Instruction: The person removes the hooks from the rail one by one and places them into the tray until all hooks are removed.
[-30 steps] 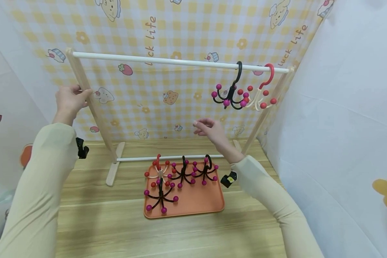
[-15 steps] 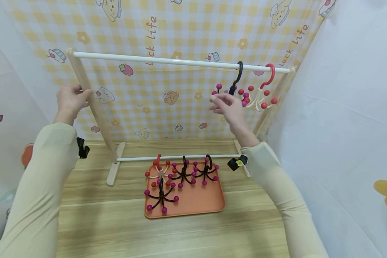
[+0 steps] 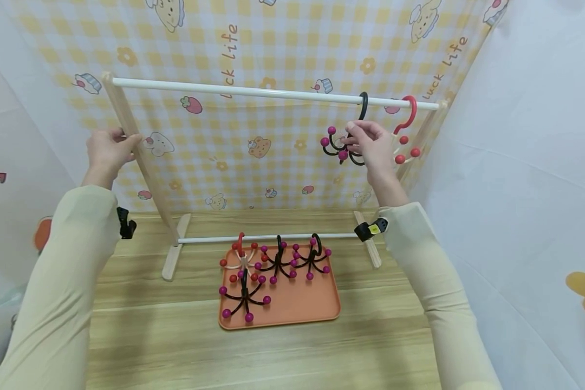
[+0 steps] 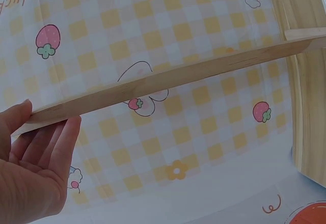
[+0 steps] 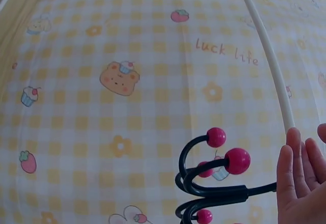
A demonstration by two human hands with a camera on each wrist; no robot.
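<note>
My left hand [image 3: 109, 150] grips the wooden post [image 4: 168, 83]. Well to its right, the black hanger [image 5: 221, 195] hangs from the white rod [image 3: 234, 91], long axis roughly upright. My right hand [image 3: 374, 147] is nearer, overlapping the hanger, fingers loosely extended, thumb apart; contact I cannot tell.

Post [image 4: 168, 79]: matt wood. Rail [image 3: 273, 94]: smooth, glossy. Hanger [image 5: 224, 196]: glossy, plastic-looking. Tray [image 3: 302, 298]: smooth, plastic-looking. Counter [image 3: 253, 357]: smooth, wood-grained. Backdrop [image 3: 292, 49]: matt cloth.
</note>
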